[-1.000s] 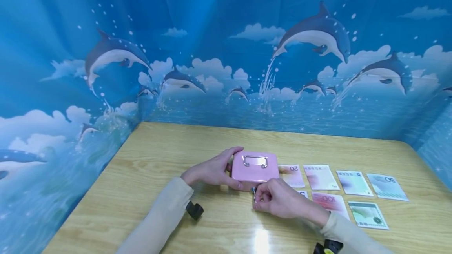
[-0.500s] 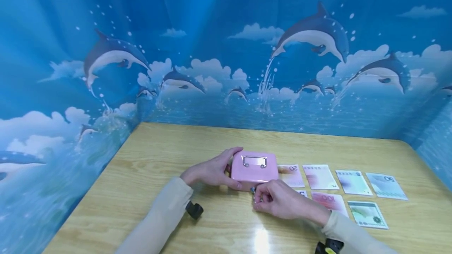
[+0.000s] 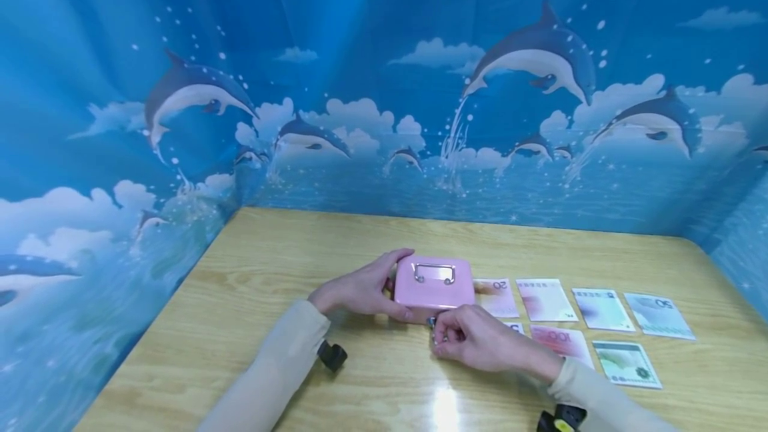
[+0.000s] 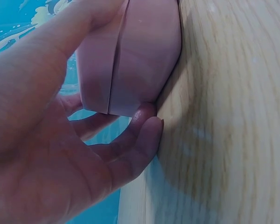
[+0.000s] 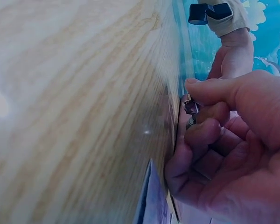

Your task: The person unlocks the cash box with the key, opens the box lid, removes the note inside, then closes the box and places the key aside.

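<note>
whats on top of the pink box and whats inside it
On the lid of the pink box lies a metal handle, folded flat. The lid is closed, so the inside is hidden. The left hand holds its side; the right hand pinches a key at its front.

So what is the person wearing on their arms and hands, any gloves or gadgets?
No gloves: both hands are bare, the left hand and the right hand alike. Each arm is covered by a long, plain, cream-beige sleeve reaching the wrist. A small black device sits under the left wrist, and another black one with a yellow spot under the right wrist. No rings, watch or markings show.
</note>
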`<state>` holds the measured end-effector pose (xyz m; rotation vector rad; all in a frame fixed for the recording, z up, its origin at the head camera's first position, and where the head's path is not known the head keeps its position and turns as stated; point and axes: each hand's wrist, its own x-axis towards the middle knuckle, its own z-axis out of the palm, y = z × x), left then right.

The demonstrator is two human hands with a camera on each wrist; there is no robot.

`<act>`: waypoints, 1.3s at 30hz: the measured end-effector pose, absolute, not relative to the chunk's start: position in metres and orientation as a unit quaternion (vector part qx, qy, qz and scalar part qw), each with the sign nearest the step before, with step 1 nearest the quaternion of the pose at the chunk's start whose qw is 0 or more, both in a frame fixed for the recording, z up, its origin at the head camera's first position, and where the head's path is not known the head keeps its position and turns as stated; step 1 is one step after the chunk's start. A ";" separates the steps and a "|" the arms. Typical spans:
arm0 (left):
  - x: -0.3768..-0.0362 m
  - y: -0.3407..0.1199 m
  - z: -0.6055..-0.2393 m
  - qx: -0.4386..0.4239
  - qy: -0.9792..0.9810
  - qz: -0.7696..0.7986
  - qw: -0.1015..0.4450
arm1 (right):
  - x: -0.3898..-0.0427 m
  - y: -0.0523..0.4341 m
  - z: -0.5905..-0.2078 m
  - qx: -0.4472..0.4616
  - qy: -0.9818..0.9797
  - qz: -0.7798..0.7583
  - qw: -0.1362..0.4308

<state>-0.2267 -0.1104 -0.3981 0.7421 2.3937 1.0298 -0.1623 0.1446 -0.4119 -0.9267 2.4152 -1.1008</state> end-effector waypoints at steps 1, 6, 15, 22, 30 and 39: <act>-0.227 -0.111 -0.399 0.269 0.863 0.371 0.215 | -0.162 0.145 -0.412 -0.324 0.847 -0.388 0.165; -0.228 -0.112 -0.399 0.271 0.864 0.365 0.215 | -0.162 0.144 -0.413 -0.317 0.847 -0.393 0.168; -0.228 -0.111 -0.398 0.288 0.861 0.367 0.206 | -0.162 0.143 -0.411 -0.301 0.849 -0.395 0.183; -0.229 -0.111 -0.398 0.285 0.864 0.363 0.201 | -0.161 0.137 -0.409 -0.310 0.867 -0.359 0.154; -0.231 -0.110 -0.400 0.282 0.863 0.367 0.204 | -0.158 0.132 -0.407 -0.320 0.879 -0.326 0.134; -0.231 -0.108 -0.399 0.288 0.869 0.353 0.192 | -0.161 0.138 -0.409 -0.318 0.868 -0.351 0.151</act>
